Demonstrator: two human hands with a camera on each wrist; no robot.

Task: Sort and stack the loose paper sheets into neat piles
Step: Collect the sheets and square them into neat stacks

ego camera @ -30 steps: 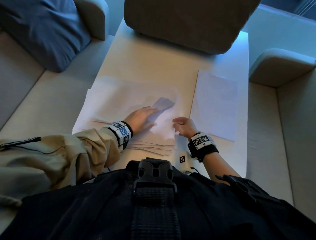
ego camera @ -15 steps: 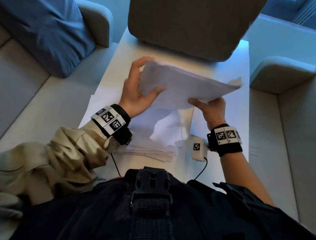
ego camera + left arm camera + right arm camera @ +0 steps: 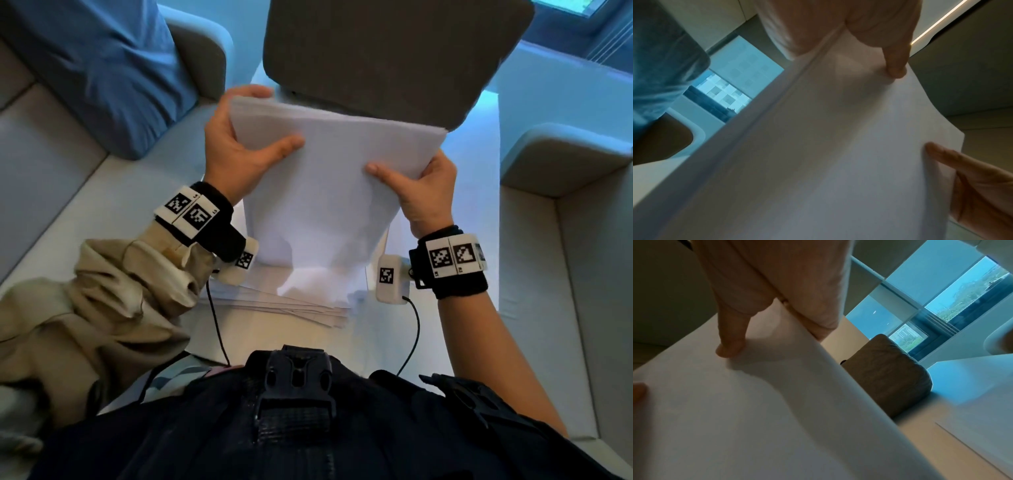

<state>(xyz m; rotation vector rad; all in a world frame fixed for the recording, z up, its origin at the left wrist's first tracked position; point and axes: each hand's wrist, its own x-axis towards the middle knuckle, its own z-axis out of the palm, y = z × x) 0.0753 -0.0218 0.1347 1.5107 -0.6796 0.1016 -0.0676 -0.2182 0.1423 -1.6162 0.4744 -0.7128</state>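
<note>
I hold a sheaf of white paper sheets (image 3: 329, 178) upright above the table, its lower edge over the loose pile. My left hand (image 3: 239, 150) grips its left edge, thumb on the near face and fingers behind. My right hand (image 3: 421, 185) grips the right edge the same way. The left wrist view shows the sheaf (image 3: 818, 162) with my left thumb (image 3: 896, 61) on it; the right wrist view shows the sheets (image 3: 735, 418) under my right thumb (image 3: 731, 344). A fanned pile of loose sheets (image 3: 294, 305) lies on the white table (image 3: 308, 342) beneath. Another sheet (image 3: 972, 431) lies flat to the right.
A dark grey cushion (image 3: 387, 51) sits at the table's far end. A blue pillow (image 3: 102, 68) lies on the sofa to the left. Sofa armrests (image 3: 565, 154) flank the table on both sides. Cables run from my wrist cameras toward my body.
One second ago both hands were down on the spread sheets. They have since lifted a sheaf and turned it more upright, with the edges now drawn closer together.
</note>
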